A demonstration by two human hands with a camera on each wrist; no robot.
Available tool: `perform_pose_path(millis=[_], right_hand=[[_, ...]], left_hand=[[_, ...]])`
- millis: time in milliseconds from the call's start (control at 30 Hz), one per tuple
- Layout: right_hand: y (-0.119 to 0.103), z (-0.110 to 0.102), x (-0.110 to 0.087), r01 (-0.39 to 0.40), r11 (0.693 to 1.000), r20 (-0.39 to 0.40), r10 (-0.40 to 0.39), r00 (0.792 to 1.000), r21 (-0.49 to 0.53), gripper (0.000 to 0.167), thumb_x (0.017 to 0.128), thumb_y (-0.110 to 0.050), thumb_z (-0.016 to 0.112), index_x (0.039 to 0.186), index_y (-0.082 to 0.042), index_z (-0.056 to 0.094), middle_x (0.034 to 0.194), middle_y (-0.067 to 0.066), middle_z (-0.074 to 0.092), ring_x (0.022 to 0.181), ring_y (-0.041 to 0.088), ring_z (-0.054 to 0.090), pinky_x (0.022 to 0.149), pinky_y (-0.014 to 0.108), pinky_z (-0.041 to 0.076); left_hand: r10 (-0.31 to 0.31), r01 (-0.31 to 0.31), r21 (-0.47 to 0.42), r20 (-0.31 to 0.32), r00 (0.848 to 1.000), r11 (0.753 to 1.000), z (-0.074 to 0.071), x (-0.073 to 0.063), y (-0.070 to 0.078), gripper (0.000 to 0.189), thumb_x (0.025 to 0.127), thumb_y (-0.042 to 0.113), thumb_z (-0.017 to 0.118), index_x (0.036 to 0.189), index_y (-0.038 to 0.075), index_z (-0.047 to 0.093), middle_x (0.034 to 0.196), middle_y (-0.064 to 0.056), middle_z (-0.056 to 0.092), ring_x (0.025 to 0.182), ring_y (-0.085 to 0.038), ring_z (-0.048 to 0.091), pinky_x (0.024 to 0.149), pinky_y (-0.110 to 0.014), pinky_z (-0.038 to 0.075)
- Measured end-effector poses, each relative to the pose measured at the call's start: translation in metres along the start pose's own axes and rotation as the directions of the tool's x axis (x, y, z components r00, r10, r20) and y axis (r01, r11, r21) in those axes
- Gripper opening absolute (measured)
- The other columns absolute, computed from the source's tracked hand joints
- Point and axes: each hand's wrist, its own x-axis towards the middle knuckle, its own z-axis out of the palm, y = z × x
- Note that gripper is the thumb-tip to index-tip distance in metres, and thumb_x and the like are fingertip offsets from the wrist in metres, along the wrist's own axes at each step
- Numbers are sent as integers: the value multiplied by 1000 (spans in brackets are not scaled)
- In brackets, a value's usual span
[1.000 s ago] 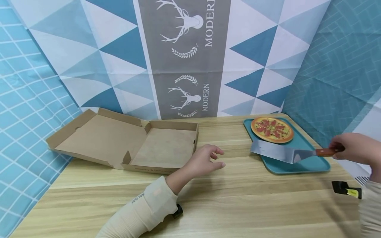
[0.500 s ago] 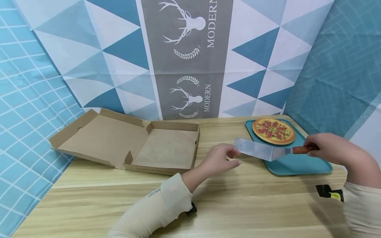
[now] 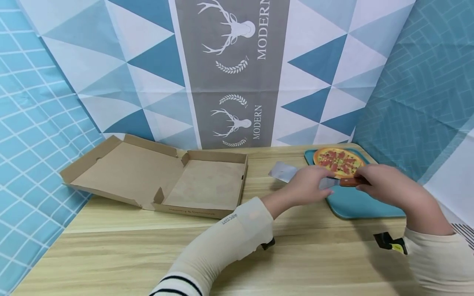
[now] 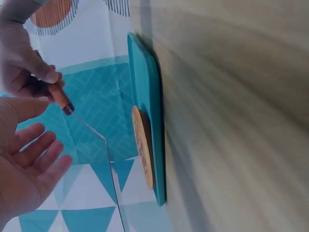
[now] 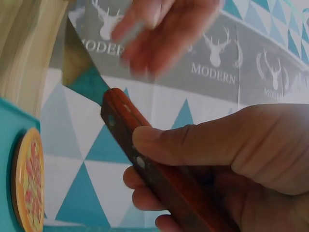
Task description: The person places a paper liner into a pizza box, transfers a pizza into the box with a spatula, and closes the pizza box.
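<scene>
My right hand (image 3: 386, 185) grips the wooden handle of a metal spatula (image 3: 283, 171), thumb along the handle in the right wrist view. The blade points left and is held up above the table, past the tray's left edge. My left hand (image 3: 304, 188) overlaps the spatula's neck in the head view. In the left wrist view its fingers (image 4: 36, 150) are spread apart, with a gap between them and the spatula. Behind both hands a round pizza (image 3: 335, 160) lies on a teal tray (image 3: 366, 205), its front edge partly hidden by the hands.
An open cardboard pizza box (image 3: 207, 183) lies at the left of the wooden table (image 3: 148, 242), lid folded out to the left. Patterned cloth walls (image 3: 237, 74) stand at the back and sides. A black strap device (image 3: 389, 242) shows at the right cuff.
The right hand has carried the spatula left, away from above the tray. The left hand has moved right, coming up to the spatula's neck. Box, tray and pizza stay put.
</scene>
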Motion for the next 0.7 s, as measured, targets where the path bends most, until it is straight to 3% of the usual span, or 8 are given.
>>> perform_pose_path(millis=[100,267,400,700], right_hand=[[-9,1,4,34,999,-34,-34,999,11,11,83,-3,75,83,-6,64,74,-4,58,62,12,46,55,32,43],[-20,2,4,88,996,-73,-86,994,25,19,81,-3,77,79,-11,61,72,-7,54,62,11,44,54,29,41],[-24,3,3,113,994,-89,-111,990,8,19,80,-4,79,79,-11,61,73,-8,55,63,10,45,55,30,41],[-31,4,6,104,994,-60,-103,993,18,13,81,-5,78,83,-9,65,74,-7,56,63,10,45,55,29,40]], left_hand=[[40,-41,41,29,999,998,-2,9,-1,46,94,34,66,134,14,58,123,5,63,106,-4,59,90,-13,42],[104,-103,-22,46,993,994,-4,12,-8,36,95,26,66,128,13,64,108,6,67,81,1,57,74,-10,43],[140,-139,-31,39,989,990,-2,9,-13,31,95,23,66,124,13,66,110,6,67,86,1,58,76,-9,43],[116,-117,21,62,991,993,0,4,-15,27,93,20,68,119,12,68,101,6,68,82,-1,57,73,-11,44]])
